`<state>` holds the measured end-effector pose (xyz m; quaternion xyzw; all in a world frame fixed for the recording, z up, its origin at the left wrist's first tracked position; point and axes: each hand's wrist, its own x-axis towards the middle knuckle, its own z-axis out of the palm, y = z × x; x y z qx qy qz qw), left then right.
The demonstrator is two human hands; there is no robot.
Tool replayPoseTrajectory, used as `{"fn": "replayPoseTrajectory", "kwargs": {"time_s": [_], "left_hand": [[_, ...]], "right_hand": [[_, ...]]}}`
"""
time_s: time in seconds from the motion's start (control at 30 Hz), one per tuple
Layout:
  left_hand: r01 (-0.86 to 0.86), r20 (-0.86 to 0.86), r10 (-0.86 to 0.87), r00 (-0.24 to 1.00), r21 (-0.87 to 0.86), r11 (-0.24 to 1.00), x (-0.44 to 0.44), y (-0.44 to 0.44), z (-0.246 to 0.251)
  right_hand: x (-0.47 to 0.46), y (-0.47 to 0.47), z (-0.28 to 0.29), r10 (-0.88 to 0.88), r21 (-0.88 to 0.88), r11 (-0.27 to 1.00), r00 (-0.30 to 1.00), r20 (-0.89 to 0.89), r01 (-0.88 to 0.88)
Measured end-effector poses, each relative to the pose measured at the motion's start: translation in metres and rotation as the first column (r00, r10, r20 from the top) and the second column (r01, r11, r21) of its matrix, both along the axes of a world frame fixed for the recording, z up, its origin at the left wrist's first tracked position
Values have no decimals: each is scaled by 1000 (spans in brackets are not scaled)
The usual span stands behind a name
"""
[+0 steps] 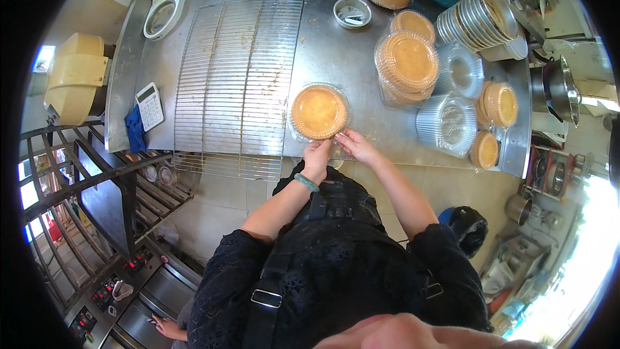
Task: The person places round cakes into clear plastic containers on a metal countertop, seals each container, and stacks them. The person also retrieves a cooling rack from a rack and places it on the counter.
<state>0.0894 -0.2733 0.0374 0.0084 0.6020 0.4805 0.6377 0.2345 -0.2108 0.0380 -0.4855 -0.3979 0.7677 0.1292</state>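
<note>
A round golden cake in a clear plastic container (319, 111) rests on the steel worktable (358, 150) before me, just right of a wire cooling rack (232, 82). My left hand (318, 155), with a green bangle at the wrist, pinches the container's near rim. Close beside it, the fingers of my right hand (354, 145) touch the same rim from the right. Whether the lid is fully closed cannot be told. To the right stand stacked packed cakes (409, 63) and two stacks of clear plastic containers (448, 123).
A small metal bowl (352, 13) and a stack of round metal pans (477, 19) stand farther back. A white calculator (150, 106) and a blue cloth (135, 128) lie left. Another person's hand (169, 328) is at the lower left, near a dark metal rack (77, 179).
</note>
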Motion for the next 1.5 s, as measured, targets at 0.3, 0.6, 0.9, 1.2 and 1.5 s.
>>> {"fn": "replayPoseTrajectory", "kwargs": {"time_s": [0.3,0.6,0.9,1.2,1.5], "left_hand": [[59,501,-131,856,156,986,-4,-4,18],[104,588,-123,800,67,992,-18,-2,15],[254,-16,-254,967,112,961,-67,15,-3],[77,-55,-69,996,153,985,-28,8,-6],[140,121,-165,979,192,971,-17,7,7]], "right_hand": [[-8,-20,17,-317,-62,948,938,-141,311],[12,3,17,-134,-32,991,991,-15,134],[51,56,10,180,80,978,976,123,-191],[3,-39,-3,-173,-27,985,978,-115,171],[-17,-41,9,-559,-55,829,823,-96,557]]}}
